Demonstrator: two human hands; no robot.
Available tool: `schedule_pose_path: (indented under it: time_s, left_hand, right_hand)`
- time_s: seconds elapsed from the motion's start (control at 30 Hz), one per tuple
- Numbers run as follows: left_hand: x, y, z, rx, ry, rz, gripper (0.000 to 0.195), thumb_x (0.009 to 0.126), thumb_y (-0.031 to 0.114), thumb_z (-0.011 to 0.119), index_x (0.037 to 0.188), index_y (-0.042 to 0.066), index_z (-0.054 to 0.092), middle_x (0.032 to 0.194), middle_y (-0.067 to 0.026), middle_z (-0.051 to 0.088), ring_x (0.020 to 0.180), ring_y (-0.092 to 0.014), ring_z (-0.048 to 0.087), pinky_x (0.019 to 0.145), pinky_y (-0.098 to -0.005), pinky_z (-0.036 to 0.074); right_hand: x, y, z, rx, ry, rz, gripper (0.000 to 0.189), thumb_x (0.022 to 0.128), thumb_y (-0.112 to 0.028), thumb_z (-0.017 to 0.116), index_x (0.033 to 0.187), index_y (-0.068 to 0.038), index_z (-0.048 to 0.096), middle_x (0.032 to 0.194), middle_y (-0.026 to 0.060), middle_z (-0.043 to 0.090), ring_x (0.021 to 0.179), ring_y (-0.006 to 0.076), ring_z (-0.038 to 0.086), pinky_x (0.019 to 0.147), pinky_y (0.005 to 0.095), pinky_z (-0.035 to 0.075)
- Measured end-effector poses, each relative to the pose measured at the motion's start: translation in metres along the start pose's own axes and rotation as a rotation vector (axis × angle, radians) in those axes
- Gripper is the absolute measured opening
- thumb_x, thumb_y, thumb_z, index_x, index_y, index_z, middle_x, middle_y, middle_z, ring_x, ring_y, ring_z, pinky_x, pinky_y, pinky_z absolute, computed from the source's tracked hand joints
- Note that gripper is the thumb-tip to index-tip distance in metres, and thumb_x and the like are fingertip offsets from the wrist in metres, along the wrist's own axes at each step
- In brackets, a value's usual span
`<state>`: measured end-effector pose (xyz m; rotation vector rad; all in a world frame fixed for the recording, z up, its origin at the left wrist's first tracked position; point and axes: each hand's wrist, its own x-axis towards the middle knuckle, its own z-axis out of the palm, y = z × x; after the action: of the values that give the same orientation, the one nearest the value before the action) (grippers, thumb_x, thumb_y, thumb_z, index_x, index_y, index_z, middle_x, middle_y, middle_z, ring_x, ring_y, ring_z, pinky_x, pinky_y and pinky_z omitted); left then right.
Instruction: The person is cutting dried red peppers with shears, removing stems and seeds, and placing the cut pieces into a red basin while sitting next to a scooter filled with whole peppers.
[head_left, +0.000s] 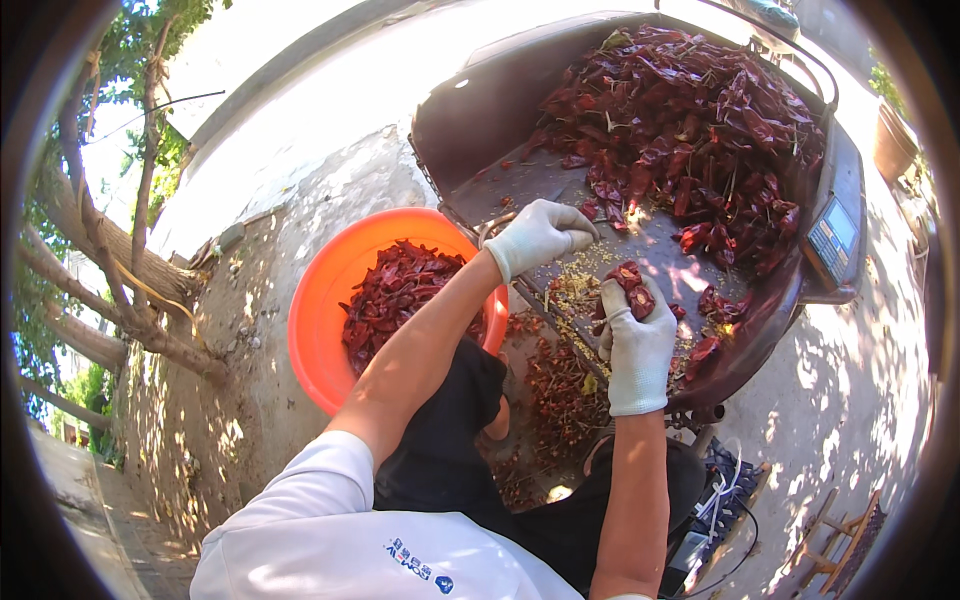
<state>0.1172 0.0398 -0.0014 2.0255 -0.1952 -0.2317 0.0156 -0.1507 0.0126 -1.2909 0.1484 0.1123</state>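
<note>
My right hand (641, 341), in a whitish knit glove, grips a few dried red peppers (636, 289); one cut or open end faces up. My left hand (541, 236), in a matching glove, is over the near edge of the dark cart bed (510, 180), fingers bent together. Whether anything is between its fingertips I cannot tell. A large heap of dried red peppers (690, 120) covers the bed's far side. Pale seeds (574, 289) are scattered on the bed near both hands. Left of my knee stands an orange plastic basin (319, 330), partly filled with red peppers (397, 292).
Stems and pepper scraps (562, 382) lie on the ground between my legs. A device with screen and keypad (834, 232) sits at the cart's right side. A wooden-framed stool (844, 536) is at lower right, tree trunks (112, 240) at left.
</note>
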Motion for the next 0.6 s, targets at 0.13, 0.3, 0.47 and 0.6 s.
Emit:
schedule_pose_path:
  time_s: [0.13,0.3,0.47,0.6]
  left_hand:
    - [0.043,-0.023,0.000,0.485,0.314,-0.057,0.031,0.088,0.027,0.070,0.113,0.009,0.075,0.101,-0.0114,0.075,0.092,-0.024,0.070,0.085,-0.0360,0.054]
    - [0.063,-0.032,0.015,0.916,0.262,-0.065,0.032,0.082,0.035,0.074,0.108,0.016,0.076,0.107,-0.0121,0.073,0.103,-0.033,0.068,0.092,-0.0438,0.053]
    - [0.060,-0.029,0.019,0.933,0.140,-0.052,0.026,0.082,0.031,0.074,0.104,0.017,0.077,0.102,-0.0123,0.073,0.101,-0.031,0.068,0.089,-0.0436,0.053]
    - [0.050,-0.026,0.016,0.797,0.245,0.079,0.026,0.081,0.027,0.075,0.103,0.013,0.076,0.101,-0.0131,0.074,0.095,-0.030,0.069,0.086,-0.0407,0.054]
  right_hand:
    - [0.001,0.009,0.001,-0.240,-0.105,-0.120,0.025,0.088,-0.013,0.075,0.105,0.004,0.067,0.080,0.0085,0.068,0.068,0.0139,0.062,0.065,0.0294,0.050]
    - [0.001,0.011,0.006,-0.283,-0.169,-0.129,0.027,0.086,-0.011,0.075,0.107,0.004,0.067,0.086,0.0141,0.071,0.076,0.0166,0.067,0.072,0.0322,0.053]
    - [0.003,0.020,0.011,-0.282,-0.192,-0.278,0.030,0.086,-0.012,0.075,0.113,0.001,0.068,0.093,0.0147,0.073,0.082,0.0170,0.069,0.077,0.0314,0.054]
    - [0.001,0.017,0.015,-0.253,-0.205,-0.306,0.031,0.088,-0.009,0.073,0.117,0.000,0.067,0.096,0.0133,0.073,0.085,0.0156,0.069,0.079,0.0305,0.054]
